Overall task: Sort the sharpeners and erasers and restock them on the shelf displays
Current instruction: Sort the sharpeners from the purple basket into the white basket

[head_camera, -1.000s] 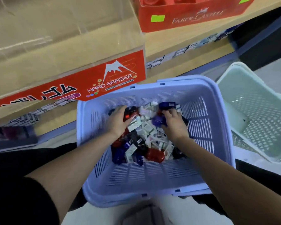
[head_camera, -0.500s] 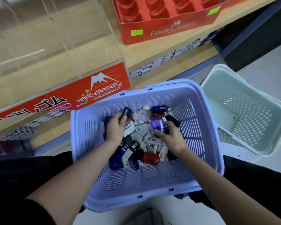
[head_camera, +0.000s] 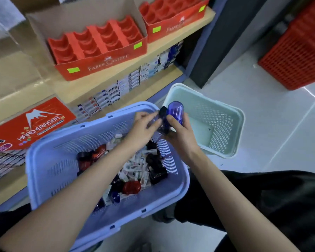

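Both hands have lifted out of the pile since the earlier frame and now meet above the far right corner of the lilac basket (head_camera: 44, 166), just above centre frame. The right hand (head_camera: 180, 137) grips a translucent blue sharpener (head_camera: 176, 111), thumb and fingers curled around its lower half, with its rounded end pointing up. The left hand (head_camera: 142, 124) pinches a black sharpener (head_camera: 163, 111) right beside the blue one; motion blur hides whether the two touch. Below them, the mixed pile of sharpeners and erasers (head_camera: 135, 171) lies on the basket's floor, red, black and blue pieces among white-wrapped ones. Just right of the lilac basket stands a pale green basket (head_camera: 241, 122). On the wooden shelf (head_camera: 84, 90) in the upper left sit two red display trays (head_camera: 98, 51) with scalloped slots, and lower left a red eraser box (head_camera: 31, 124). A red crate (head_camera: 298, 51) stands on the floor at the upper right.
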Available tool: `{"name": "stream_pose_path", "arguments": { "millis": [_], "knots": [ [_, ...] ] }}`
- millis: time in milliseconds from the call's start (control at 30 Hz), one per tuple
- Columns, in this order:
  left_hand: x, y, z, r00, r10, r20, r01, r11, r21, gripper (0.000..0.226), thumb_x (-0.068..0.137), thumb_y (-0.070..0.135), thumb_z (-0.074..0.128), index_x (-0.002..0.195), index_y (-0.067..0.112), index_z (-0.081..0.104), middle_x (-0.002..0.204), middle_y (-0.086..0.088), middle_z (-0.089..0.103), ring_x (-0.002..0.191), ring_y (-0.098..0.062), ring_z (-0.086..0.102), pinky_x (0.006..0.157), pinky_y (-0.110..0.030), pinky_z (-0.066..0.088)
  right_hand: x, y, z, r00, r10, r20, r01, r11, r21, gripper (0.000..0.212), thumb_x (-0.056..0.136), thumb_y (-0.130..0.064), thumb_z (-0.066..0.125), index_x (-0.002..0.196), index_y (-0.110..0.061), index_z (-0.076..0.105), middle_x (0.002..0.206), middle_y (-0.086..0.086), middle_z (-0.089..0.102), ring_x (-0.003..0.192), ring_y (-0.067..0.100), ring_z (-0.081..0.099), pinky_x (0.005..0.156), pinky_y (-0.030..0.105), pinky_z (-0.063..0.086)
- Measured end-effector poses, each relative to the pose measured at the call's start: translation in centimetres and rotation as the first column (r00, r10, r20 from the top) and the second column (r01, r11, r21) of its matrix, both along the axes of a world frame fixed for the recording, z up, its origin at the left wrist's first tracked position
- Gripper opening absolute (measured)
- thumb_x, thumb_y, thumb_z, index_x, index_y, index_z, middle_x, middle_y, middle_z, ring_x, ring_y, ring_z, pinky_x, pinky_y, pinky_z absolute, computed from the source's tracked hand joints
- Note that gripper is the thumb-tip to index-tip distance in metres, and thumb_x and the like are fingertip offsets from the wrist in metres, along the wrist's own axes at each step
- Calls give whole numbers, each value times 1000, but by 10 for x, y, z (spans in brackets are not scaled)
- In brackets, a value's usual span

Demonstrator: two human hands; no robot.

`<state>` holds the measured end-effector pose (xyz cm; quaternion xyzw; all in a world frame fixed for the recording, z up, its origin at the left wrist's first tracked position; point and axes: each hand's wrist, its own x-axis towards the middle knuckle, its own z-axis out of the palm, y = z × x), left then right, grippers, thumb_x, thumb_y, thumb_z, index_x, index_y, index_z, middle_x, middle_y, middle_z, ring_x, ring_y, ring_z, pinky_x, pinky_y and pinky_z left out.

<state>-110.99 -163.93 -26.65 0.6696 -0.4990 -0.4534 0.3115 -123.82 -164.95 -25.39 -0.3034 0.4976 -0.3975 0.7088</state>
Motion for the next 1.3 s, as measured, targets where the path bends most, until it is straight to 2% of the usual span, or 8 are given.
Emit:
{"name": "stream_pose_path", "arguments": {
  "millis": [167,267,367,633,767,967,1200,1300],
  "knots": [
    [26,10,-26,978,205,-19,-201,971,130,19,96,16,51,110,7,60,106,-4,56,96,-14,51,82,-18,38,-44,-42,-21,905,-84,-416,62,996,-68,13,91,-20,55,102,-23,48,90,-1,56,74,16,51,63,31,46],
    [46,46,-67,983,154,99,-176,941,289,19,91,10,59,107,1,62,104,-10,60,98,-25,57,83,-26,44,-65,-60,-72,580,113,-807,-188,982,2,22,86,-23,59,105,-18,52,99,8,57,84,26,51,72,31,39],
    [54,68,-96,985,50,165,-109,923,370,25,89,16,62,112,5,62,119,-11,55,108,-26,55,85,-27,42,-67,-63,-114,362,323,-874,-319,924,209,37,83,-28,63,117,-16,56,113,16,56,94,31,54,81,34,41],
    [20,62,-114,932,-316,177,248,913,323,45,85,23,67,127,12,54,130,-7,50,119,-24,49,99,-36,41,-66,-65,-106,519,250,-817,-233,962,146,35,91,-24,58,125,-14,56,127,8,53,99,20,53,81,33,47],
    [-13,54,-123,600,-710,368,604,704,373,72,81,44,66,143,25,35,150,1,33,139,-25,24,115,-45,20,-73,-46,-88,653,69,-754,-122,992,-14,20,91,-17,53,109,-16,63,112,3,61,92,12,55,68,22,49],
    [-36,72,-128,271,-706,654,619,649,443,79,80,49,65,142,11,34,145,-13,34,136,-31,23,112,-40,18,-84,-14,-57,718,-158,-678,77,986,-148,12,92,-13,53,98,-18,61,96,-10,60,81,1,54,73,21,43],
    [-31,80,-123,541,-624,564,414,782,466,57,84,3,60,136,14,40,145,-16,29,133,-42,25,102,-42,39,-72,2,-33,724,-105,-682,-26,984,-179,10,92,-12,53,95,-18,61,93,-10,60,81,2,55,77,27,46],
    [-10,83,-124,796,-473,377,311,855,416,34,87,19,63,120,10,58,131,-11,47,114,-26,48,96,-31,41,-62,10,-18,708,-110,-697,-87,967,-241,12,92,-11,53,96,-18,61,95,-9,61,82,1,56,75,20,44]
  ]
}}
